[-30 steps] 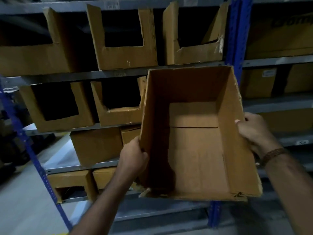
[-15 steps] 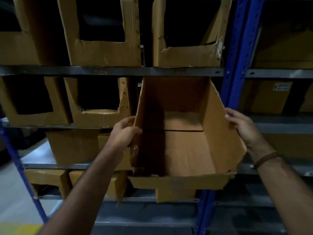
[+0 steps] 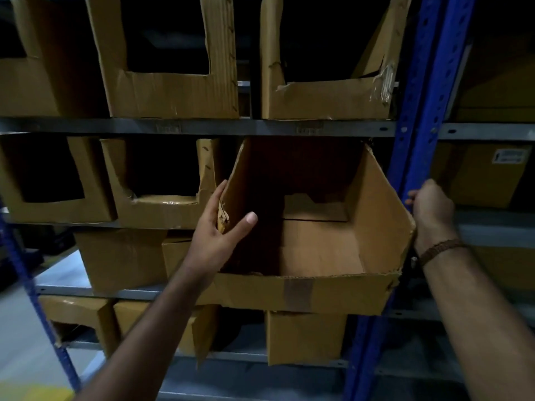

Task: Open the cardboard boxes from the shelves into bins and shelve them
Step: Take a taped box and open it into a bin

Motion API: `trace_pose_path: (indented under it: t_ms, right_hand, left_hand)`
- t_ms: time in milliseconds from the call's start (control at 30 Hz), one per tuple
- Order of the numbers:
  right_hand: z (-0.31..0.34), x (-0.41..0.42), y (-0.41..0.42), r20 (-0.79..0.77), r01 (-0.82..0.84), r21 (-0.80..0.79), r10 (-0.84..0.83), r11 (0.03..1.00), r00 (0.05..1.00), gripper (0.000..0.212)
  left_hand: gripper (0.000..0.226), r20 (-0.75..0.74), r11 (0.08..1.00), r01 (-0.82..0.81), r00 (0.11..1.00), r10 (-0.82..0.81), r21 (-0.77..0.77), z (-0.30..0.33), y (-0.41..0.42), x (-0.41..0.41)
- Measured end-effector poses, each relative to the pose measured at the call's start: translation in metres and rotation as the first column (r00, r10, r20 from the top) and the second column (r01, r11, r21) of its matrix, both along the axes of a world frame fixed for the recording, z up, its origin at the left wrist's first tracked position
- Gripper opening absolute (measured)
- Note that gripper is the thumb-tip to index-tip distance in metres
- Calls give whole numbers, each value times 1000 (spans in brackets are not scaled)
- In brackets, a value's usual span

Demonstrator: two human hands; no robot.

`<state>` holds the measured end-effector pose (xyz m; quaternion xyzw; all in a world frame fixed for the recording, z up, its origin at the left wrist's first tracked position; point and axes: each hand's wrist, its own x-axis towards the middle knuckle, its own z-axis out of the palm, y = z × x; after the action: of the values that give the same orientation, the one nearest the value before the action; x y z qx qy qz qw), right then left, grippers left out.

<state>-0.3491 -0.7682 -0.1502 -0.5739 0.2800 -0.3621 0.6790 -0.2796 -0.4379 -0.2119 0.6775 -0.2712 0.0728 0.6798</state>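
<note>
An open-topped cardboard box (image 3: pixel 318 250) cut into a bin sits partly inside the middle shelf, its front end sticking out toward me. My left hand (image 3: pixel 220 227) grips its left wall, thumb inside and fingers outside. My right hand (image 3: pixel 431 209) holds the outside of its right wall, close to the blue upright (image 3: pixel 417 117). The box is empty, with a strip of tape on its low front wall.
Cut-open cardboard bins (image 3: pixel 162 186) fill the shelves to the left and above (image 3: pixel 324 94). Closed boxes (image 3: pixel 121 259) stand on the shelf below. A grey shelf beam (image 3: pixel 202 127) runs just above the held box. More boxes (image 3: pixel 486 175) stand in the right bay.
The box has moved forward and up from in front of me into the middle shelf slot, and has tilted level. Both hands went with it.
</note>
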Motion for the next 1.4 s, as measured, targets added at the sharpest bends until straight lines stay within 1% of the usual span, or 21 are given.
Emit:
trace_pose_path:
  t_ms: [67,133,200,267,300,367,400,533,600,667,700,767,833,900,967,1033,1100,1167,1233,1300,1400]
  right_hand:
    - [-9,-11,-1,-30,-234,-58,233,971,972,73]
    - [-23,-32,-9,40,-352,-169,364,920,931,92]
    - [-41,-49,-17,153,-437,-287,492,852,857,88]
    - [-58,-55,-18,101,-501,-415,586,759,804,87]
    - [-64,-55,-15,12,-522,-479,599,706,800,102]
    - [-76,-47,-9,-190,-530,-571,527,627,828,119]
    - [-80,-41,-4,-260,-517,-590,460,620,849,120]
    - [-92,-31,0,-328,-372,-652,197,661,924,114]
    - [-102,-29,-7,-350,-344,-662,130,666,927,106]
    - [-111,-23,-16,-357,-343,-640,130,688,925,101]
    - [-114,-17,-20,-341,-332,-638,131,695,931,100]
    - [-114,1,-20,-273,-231,-665,57,710,960,99]
    - [-114,20,-13,-184,-42,-701,-124,712,975,97]
    - [-119,32,4,-38,203,-732,-336,651,941,73]
    - [-121,36,21,55,274,-801,-389,533,920,44]
    - [-123,43,31,-38,65,-890,-216,451,976,38]
    - [-129,54,35,-240,-214,-915,-33,341,970,56]
    - [-133,66,34,-408,-393,-890,-19,231,913,69]
    - [-135,77,31,-514,-496,-854,-100,159,852,73]
    - [-131,85,26,-595,-576,-803,-145,153,790,74]
    - [-122,85,25,-662,-615,-730,-86,298,744,70]
  left_hand:
    - [85,8,997,-70,997,70,-20,1,-6,3]
    - [75,-2,992,-125,992,125,-7,2,-7,8]
    - [71,-43,993,-114,993,114,9,6,-5,17]
    - [77,-62,992,-115,991,118,44,16,-5,25]
    - [82,-50,989,-131,990,135,72,22,-7,29]
    - [96,-7,975,-177,984,180,137,31,-13,37]
    - [104,0,967,-183,983,186,176,36,-14,39]
    - [144,-54,923,-86,992,115,375,43,6,39]
    - [160,-43,803,-84,990,135,590,29,18,37]
    - [170,53,670,-196,972,228,716,8,22,42]
    - [168,122,641,-277,954,276,716,-2,21,47]
    - [155,236,657,-408,911,338,634,-16,10,58]
    - [128,316,667,-516,856,408,537,-22,-6,65]
    - [106,378,633,-597,802,463,493,-24,-23,66]
    - [105,388,612,-610,792,471,503,-30,-38,63]
    - [111,390,604,-612,791,471,511,-36,-49,59]
    - [113,466,597,-629,775,428,498,-43,-57,57]
    - [111,561,536,-641,759,332,550,-53,-64,61]
    - [113,555,424,-606,793,252,674,-59,-69,67]
    - [120,441,373,-493,870,221,786,-60,-72,76]
    - [118,270,449,-344,937,222,825,-55,-76,86]
